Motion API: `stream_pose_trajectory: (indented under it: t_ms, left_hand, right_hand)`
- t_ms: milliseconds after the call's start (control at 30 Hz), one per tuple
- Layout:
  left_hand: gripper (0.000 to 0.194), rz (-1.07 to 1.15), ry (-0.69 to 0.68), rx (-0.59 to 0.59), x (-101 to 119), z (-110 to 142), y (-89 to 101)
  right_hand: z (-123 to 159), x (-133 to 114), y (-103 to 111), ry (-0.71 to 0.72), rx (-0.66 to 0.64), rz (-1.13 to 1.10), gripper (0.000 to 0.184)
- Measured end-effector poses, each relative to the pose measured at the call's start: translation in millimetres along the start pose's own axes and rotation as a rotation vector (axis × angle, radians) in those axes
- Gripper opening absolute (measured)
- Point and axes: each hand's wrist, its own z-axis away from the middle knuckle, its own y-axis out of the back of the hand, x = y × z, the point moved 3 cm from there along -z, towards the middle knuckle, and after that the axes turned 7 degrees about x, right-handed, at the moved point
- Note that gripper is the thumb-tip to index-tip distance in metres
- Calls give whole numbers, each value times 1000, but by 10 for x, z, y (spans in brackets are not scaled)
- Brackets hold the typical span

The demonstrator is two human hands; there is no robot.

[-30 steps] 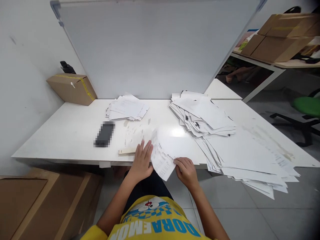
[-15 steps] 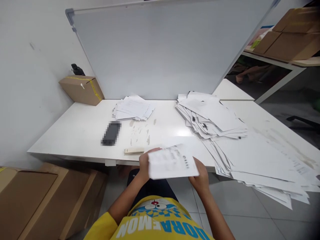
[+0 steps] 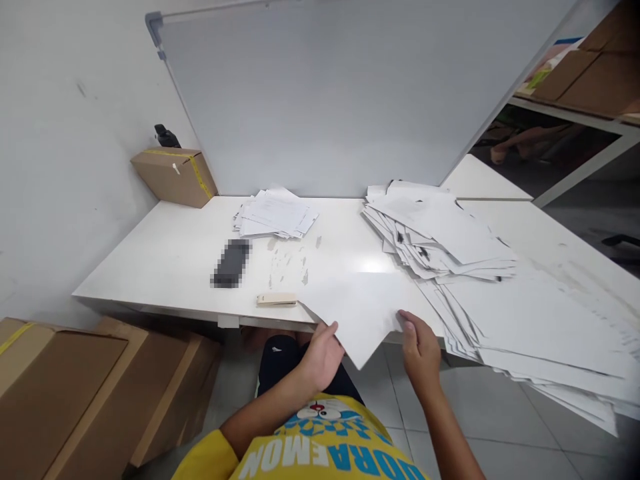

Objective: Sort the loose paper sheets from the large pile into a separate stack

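Observation:
A white sheet of paper point(image 3: 357, 327) lies at an angle over the table's front edge, one corner pointing down toward me. Its visible face looks blank. My left hand point(image 3: 323, 357) is closed on its left edge, thumb up and palm partly showing. On the other side, my right hand point(image 3: 420, 350) pinches the right edge between thumb and fingers. Just left of the sheet's far left corner is a small cream-coloured stapler-like object point(image 3: 277, 300). Loose papers point(image 3: 545, 327) are fanned out to the right of my right hand.
A messy paper pile point(image 3: 435, 230) and a smaller stack point(image 3: 276, 213) sit at the back of the white table point(image 3: 165, 257). A blurred dark phone-like object point(image 3: 231, 264) lies left. Behind stand a whiteboard point(image 3: 340, 100) and a cardboard box point(image 3: 175, 177). More boxes point(image 3: 65, 393) stand lower left.
The printed paper held up between my hands is now a blank-looking face, lowered and turned with a corner toward me. My left hand has moved right and nearer; the view has shifted slightly.

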Motion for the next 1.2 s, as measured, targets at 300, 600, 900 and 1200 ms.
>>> stream_pose_trajectory:
  t_ms: [300, 600, 900, 1200]
  left_hand:
    - [53, -280, 377, -75, -381, -12, 345]
    - [44, -134, 247, 78, -392, -133, 317]
    - [40, -57, 46, 380, -302, -119, 214]
    - [62, -183, -252, 219, -193, -120, 84]
  right_hand:
    - [-53, 62, 194, -187, -26, -179, 50]
    - [-156, 82, 151, -16, -184, -133, 49]
    - [-222, -140, 224, -98, -174, -154, 47]
    - [-11, -273, 307, -775, -480, -527, 55]
